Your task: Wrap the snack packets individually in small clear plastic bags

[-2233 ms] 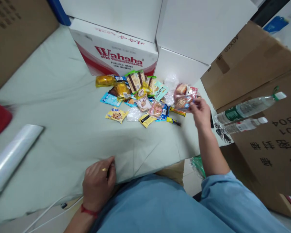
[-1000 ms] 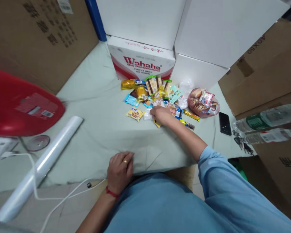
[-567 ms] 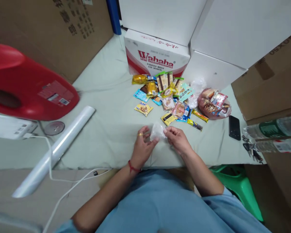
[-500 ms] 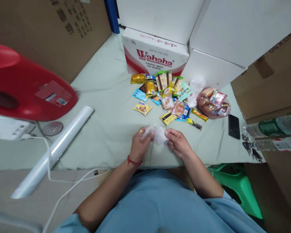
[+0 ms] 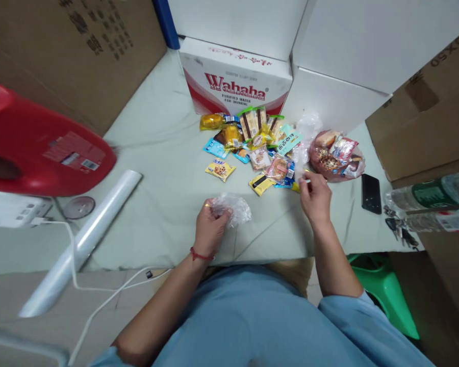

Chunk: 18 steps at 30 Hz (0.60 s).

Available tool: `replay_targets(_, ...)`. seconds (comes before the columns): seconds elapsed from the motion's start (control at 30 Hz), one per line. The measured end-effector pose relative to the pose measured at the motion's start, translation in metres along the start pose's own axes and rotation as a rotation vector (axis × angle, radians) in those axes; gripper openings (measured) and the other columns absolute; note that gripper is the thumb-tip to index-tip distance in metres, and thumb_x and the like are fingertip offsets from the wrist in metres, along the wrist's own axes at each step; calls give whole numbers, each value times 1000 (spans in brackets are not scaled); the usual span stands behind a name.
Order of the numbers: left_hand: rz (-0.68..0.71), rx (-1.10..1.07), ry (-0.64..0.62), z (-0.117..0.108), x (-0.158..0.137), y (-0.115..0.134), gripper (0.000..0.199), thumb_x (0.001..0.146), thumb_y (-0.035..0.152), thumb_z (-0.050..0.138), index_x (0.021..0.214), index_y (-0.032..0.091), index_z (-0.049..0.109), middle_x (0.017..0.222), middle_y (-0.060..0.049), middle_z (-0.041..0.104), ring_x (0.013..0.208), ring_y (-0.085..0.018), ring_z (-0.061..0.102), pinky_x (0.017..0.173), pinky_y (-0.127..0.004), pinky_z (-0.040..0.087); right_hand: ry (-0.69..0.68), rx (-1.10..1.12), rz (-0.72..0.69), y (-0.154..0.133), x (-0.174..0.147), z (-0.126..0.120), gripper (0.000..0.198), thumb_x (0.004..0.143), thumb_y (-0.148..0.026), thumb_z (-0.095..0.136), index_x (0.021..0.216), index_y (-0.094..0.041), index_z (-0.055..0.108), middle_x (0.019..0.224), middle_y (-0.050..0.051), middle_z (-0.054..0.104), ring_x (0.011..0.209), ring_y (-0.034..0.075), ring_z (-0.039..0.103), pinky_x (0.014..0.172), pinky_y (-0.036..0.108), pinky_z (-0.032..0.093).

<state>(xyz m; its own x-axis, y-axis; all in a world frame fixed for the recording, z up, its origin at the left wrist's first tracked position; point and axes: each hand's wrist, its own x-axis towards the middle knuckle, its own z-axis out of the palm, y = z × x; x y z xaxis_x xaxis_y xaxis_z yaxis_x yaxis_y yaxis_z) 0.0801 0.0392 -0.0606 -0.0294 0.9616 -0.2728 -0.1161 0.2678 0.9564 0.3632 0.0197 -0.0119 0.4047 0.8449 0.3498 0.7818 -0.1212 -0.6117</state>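
Note:
My left hand (image 5: 211,227) is closed on a crumpled piece of clear plastic film (image 5: 235,209), held just above the table near its front edge. Further right, my right hand (image 5: 315,199) reaches forward with thumb and fingers pinched together. Its fingertips meet the lower end of a clear plastic bundle (image 5: 306,135), which seems stretched towards them. Left of that bundle lies a heap of wrapped snacks, among them a yellow cookie packet (image 5: 220,169), a yellow-and-black packet (image 5: 261,183) and a pale green packet (image 5: 288,139). A pinkish bag of snacks (image 5: 336,155) sits just right of it.
Behind the snacks stands a Wahaha carton (image 5: 235,86). A red jug (image 5: 42,142), a plastic roll (image 5: 95,229) and a white charger with its cable (image 5: 15,208) are at left. A phone (image 5: 371,193), keys (image 5: 401,232) and bottles (image 5: 430,195) lie at right.
My right hand has let go of the film and moved right and forward to the plastic bundle. My left hand keeps the film, which has spread out a little. The view has shifted slightly.

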Motion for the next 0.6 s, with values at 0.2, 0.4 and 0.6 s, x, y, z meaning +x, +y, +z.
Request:
replay_targets(0.2, 76, 232, 25, 0, -4, -4, 34, 72, 43, 79, 85, 22, 56, 72, 6, 59, 61, -11, 51, 59, -23, 41, -244, 143, -403, -44, -32, 13, 25, 101, -39, 60, 120, -25, 70, 119, 14, 67, 100, 25, 65, 86, 40, 56)
replay_targets(0.4, 31, 165, -29, 0, -5, 1, 40, 82, 59, 72, 81, 21, 59, 64, 5, 58, 59, -13, 53, 60, -26, 43, -575, 135, -511, -58, -81, 53, 21, 106, -31, 55, 98, -24, 73, 91, 7, 70, 86, 20, 64, 76, 31, 51)
replay_targets(0.6, -42, 94, 8, -1, -3, 2, 47, 78, 65, 75, 82, 21, 59, 60, 6, 55, 51, -12, 50, 50, -26, 37, -445, 277, -430, -56, -90, 51, 29, 100, -47, 67, 117, -24, 69, 109, 12, 70, 98, 23, 68, 83, 34, 56)
